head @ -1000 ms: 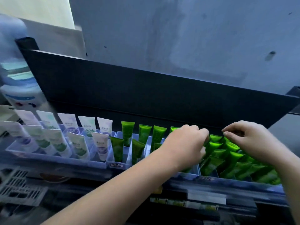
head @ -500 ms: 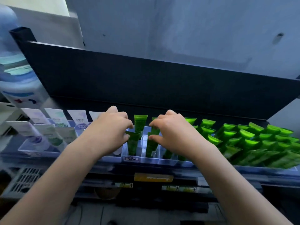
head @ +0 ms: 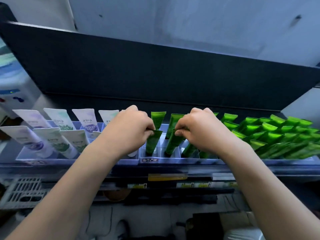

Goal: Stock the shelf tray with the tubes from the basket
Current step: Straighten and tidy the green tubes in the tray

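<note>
A clear shelf tray (head: 173, 160) with dividers runs across the dark shelf. Several green tubes stand in it, caps down. My left hand (head: 129, 130) pinches the flat top of one front-row green tube (head: 152, 142). My right hand (head: 200, 129) pinches the top of the neighbouring green tube (head: 173, 143) just to its right. Both tubes stand tilted in their front slots. More green tubes (head: 273, 134) crowd the tray's right part, leaning over each other. The basket is partly visible as a white grid (head: 24, 191) at lower left.
White tubes (head: 57, 135) with purple and green prints fill the tray's left part. A dark shelf back panel (head: 155, 71) rises behind. A water dispenser (head: 12, 94) stands at far left. Price labels (head: 166, 177) line the shelf's front edge.
Both hands have moved left from the crowded right part to the middle slots. Each has closed on the top of a front-row green tube.
</note>
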